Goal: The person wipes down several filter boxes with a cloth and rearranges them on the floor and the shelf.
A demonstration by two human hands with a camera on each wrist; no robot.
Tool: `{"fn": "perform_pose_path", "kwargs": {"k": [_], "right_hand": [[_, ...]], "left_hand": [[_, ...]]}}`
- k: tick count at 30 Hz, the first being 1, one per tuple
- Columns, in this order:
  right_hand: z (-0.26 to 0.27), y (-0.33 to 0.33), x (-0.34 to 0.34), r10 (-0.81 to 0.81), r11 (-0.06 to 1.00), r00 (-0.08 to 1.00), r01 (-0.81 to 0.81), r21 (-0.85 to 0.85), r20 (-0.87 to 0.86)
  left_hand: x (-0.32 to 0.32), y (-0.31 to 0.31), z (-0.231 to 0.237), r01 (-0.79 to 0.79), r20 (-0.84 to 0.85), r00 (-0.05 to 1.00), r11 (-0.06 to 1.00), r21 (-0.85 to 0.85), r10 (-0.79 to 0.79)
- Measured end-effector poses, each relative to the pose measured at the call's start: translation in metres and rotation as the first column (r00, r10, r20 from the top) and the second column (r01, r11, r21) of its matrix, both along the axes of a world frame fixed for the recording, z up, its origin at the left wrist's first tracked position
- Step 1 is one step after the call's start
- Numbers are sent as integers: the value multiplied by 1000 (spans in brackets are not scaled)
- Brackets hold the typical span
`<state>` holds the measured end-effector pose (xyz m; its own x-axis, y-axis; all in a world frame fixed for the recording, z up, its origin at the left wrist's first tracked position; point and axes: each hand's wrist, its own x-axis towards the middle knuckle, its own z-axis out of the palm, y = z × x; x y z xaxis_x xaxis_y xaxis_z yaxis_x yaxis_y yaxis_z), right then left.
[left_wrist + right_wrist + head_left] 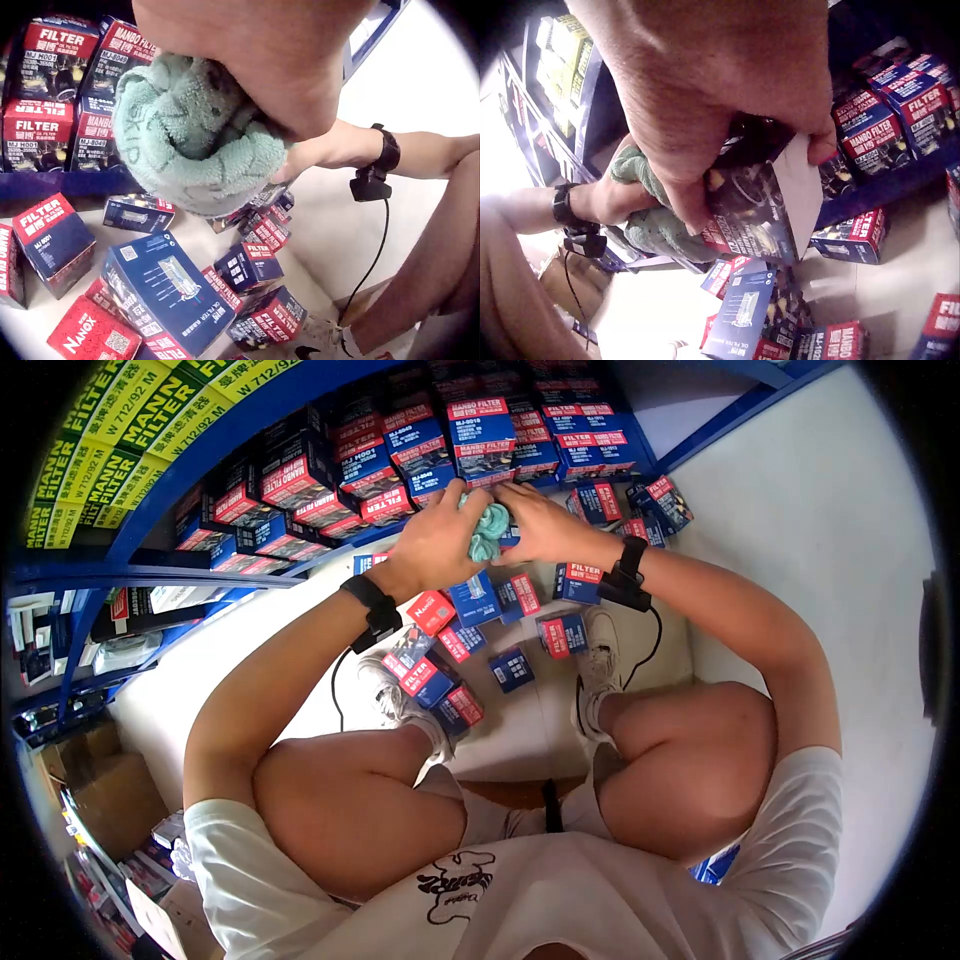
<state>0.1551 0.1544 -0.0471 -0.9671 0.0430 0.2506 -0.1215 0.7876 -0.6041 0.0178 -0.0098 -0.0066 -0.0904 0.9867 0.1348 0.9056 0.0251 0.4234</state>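
My left hand (pixel 438 544) grips a bunched teal terry cloth (pixel 487 532) in front of the lower shelf. Its thick folds and dark lettering show in the left wrist view, where the cloth (pixel 199 161) hangs below the palm. Beside it, my right hand (pixel 548 528) holds an oil filter box between thumb and fingers. Seen from the right wrist, that box (pixel 754 210) is dark with printed pictures and one plain white side, and the cloth lies close against the thumb. From the head, the hands mostly hide this box.
Stacked red and blue filter boxes (pixel 483 440) fill the blue shelf (pixel 690 435) ahead. Several loose boxes, among them a red Nanox box (pixel 94 330), lie on the pale floor between the feet. Yellow-green filter cartons (pixel 120 430) stand at upper left. Cables hang from both wrist straps.
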Motion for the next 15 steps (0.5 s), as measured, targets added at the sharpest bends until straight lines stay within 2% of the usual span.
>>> {"fn": "perform_pose_path", "kwargs": {"k": [2,6,8,12,15], "right_hand": [[9,0,0,13,997,990,-2,-78,139],[23,-3,6,32,995,998,-27,-96,57],[34,-5,9,-7,993,985,-14,118,173],[29,10,12,3,992,982,-27,125,186],[21,17,17,-100,993,957,115,-40,272]], "left_hand": [[-1,2,5,-37,20,999,995,-92,39],[-7,5,3,-124,-6,992,984,-130,124],[-15,4,-2,-123,-26,992,984,-128,120],[-23,-2,-4,-177,-34,984,959,-221,174],[-23,-7,-4,-180,-50,984,949,-258,173]]}}
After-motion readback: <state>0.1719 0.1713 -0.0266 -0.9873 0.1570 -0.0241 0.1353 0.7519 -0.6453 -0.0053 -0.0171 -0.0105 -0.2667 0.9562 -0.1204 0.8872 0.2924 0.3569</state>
